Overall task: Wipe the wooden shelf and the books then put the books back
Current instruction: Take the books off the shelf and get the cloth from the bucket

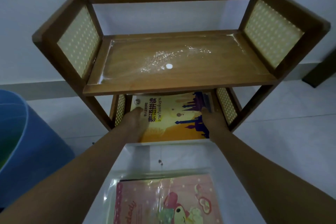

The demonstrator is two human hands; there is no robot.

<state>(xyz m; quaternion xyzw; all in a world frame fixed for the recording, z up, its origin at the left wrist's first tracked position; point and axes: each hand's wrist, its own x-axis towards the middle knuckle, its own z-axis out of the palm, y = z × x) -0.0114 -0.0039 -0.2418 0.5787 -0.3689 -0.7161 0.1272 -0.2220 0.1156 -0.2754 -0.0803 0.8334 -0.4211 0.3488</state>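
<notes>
Wooden shelf [181, 78] is standing on the pale tile floor [272, 132] against the wall, two tiers, with those woven cane panels [79, 42] on the sides. The top board has a mess of white powder [163, 58] across the middle plus one little round white dot [169, 66], and more white stuff is caked along the edges and corners.

The person is reaching down with both arms into the lower tier. Their left hand [136, 116] is on the left edge of a yellow and orange book [171, 120] with purple mosque-type silhouettes on the cover, and the right hand [211, 118] is on its right edge. The hands sit well apart, one per side, and they seem to be gripping it, though it's dim down there and I can't make out the fingers properly. The book lies flat, half under the top board and half sticking out the front.

Closer to the person on the floor there's a pink book [163, 202] with a cartoon character, inside a clear plastic sleeve. A blue bucket [23, 143] sits off to the left.
</notes>
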